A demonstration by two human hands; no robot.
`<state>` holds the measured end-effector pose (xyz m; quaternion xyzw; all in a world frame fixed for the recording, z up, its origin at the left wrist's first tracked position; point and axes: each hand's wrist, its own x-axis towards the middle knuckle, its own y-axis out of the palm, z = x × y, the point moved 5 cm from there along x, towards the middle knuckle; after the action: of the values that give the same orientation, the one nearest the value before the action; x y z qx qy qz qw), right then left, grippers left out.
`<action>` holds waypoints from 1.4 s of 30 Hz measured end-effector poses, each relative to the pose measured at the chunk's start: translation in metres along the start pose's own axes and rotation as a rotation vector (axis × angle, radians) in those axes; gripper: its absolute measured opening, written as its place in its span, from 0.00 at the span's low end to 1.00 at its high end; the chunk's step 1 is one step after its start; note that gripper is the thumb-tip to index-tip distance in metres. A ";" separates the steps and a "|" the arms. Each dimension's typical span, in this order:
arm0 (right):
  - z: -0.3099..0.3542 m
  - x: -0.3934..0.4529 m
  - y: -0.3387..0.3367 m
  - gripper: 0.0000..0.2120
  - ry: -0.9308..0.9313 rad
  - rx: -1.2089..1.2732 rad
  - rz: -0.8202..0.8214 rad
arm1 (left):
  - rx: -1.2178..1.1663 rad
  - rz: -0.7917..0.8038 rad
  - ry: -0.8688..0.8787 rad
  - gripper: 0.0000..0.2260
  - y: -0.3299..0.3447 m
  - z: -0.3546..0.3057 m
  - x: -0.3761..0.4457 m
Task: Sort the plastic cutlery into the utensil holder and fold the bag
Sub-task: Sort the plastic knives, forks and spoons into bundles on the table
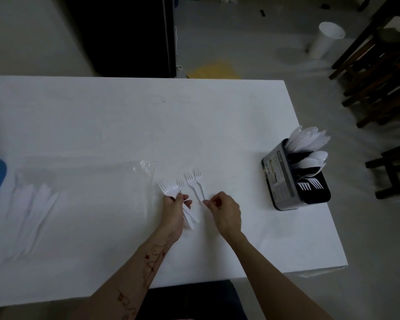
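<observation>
Left hand (174, 207) grips a fork bundle (171, 192) left of holder (293, 179); right hand (222, 210) pinches, apparently, loose forks' (195, 183) handles. Align tines before lifting.

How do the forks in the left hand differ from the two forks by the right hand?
The forks in the left hand are bunched and lifted in a grip; the two forks on the table lie flat, side by side. The left hand wraps its bundle's handles; the right hand only pinches the pair's handle ends. Both are white plastic, tines pointing away.
</observation>
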<state>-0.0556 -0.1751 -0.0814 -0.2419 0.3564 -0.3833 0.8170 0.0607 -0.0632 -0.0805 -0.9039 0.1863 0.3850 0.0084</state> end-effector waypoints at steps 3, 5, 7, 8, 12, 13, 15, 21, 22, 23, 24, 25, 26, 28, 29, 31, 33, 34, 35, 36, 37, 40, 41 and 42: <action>0.004 0.002 0.003 0.12 -0.010 -0.163 -0.044 | 0.131 -0.023 0.026 0.09 -0.009 0.002 0.003; 0.006 0.003 0.006 0.10 0.029 -0.146 -0.006 | 0.175 -0.026 0.029 0.11 -0.013 0.005 0.005; 0.004 0.005 0.007 0.08 0.097 -0.074 0.011 | 0.158 -0.018 0.004 0.13 -0.015 0.008 0.008; 0.002 0.004 0.006 0.08 0.125 -0.009 -0.003 | 0.137 -0.015 -0.012 0.13 -0.015 0.008 0.008; 0.010 -0.002 -0.004 0.07 0.098 0.411 -0.037 | -0.071 0.005 -0.074 0.14 -0.014 0.007 0.007; 0.014 -0.005 -0.003 0.06 0.065 0.489 0.052 | -0.127 0.015 -0.092 0.14 -0.013 0.006 0.007; 0.024 -0.010 0.002 0.05 0.005 0.513 0.252 | -0.164 0.050 -0.125 0.15 -0.010 0.004 0.008; 0.018 -0.006 0.012 0.07 -0.032 0.204 0.070 | -0.008 -0.005 -0.031 0.11 -0.017 0.001 0.008; 0.016 -0.005 0.011 0.09 -0.019 0.112 -0.015 | 0.023 -0.022 -0.017 0.09 -0.020 -0.001 0.007; 0.015 -0.004 0.011 0.10 -0.006 0.014 -0.054 | 0.060 -0.033 -0.007 0.08 -0.022 -0.002 0.007; 0.016 -0.004 0.012 0.10 0.000 -0.080 -0.047 | 0.091 -0.035 -0.003 0.07 -0.024 -0.001 0.007; 0.017 -0.005 0.014 0.10 0.001 -0.145 -0.022 | 0.104 -0.030 -0.004 0.07 -0.026 -0.001 0.007; 0.017 -0.005 0.016 0.09 0.008 -0.171 -0.001 | 0.104 -0.024 -0.005 0.06 -0.028 0.000 0.007; 0.014 -0.004 0.016 0.07 0.060 -0.013 0.007 | 0.102 -0.009 -0.005 0.07 -0.032 0.003 0.010; 0.014 -0.005 0.016 0.06 0.090 0.164 0.019 | 0.096 -0.002 -0.012 0.07 -0.033 0.004 0.011; 0.018 -0.007 0.017 0.05 0.118 0.476 0.110 | 0.031 0.007 -0.028 0.06 -0.034 0.003 0.011; 0.025 -0.013 0.020 0.04 0.094 0.563 0.269 | -0.093 0.039 -0.064 0.10 -0.031 0.001 0.010; 0.029 -0.016 0.022 0.04 0.076 0.540 0.346 | -0.157 0.060 -0.086 0.13 -0.030 0.000 0.009; 0.031 -0.019 0.025 0.03 0.054 0.491 0.410 | -0.196 0.070 -0.095 0.14 -0.029 -0.001 0.009; 0.030 -0.021 0.029 0.04 0.033 0.435 0.446 | -0.198 0.065 -0.089 0.11 -0.029 -0.002 0.008; 0.030 -0.022 0.031 0.05 0.018 0.390 0.446 | -0.164 0.041 -0.072 0.08 -0.031 -0.002 0.009; 0.029 -0.018 0.033 0.09 -0.026 0.192 0.241 | -0.068 -0.047 -0.001 0.06 -0.040 -0.003 0.009; 0.030 -0.017 0.033 0.10 -0.045 0.073 0.171 | -0.050 -0.054 0.011 0.07 -0.042 -0.003 0.009; 0.032 -0.017 0.034 0.11 -0.060 -0.043 0.132 | -0.026 -0.053 0.021 0.08 -0.045 -0.003 0.009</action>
<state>-0.0234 -0.1375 -0.0776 -0.2469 0.3551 -0.3136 0.8453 0.0841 -0.0250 -0.0904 -0.9125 0.1577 0.3775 0.0049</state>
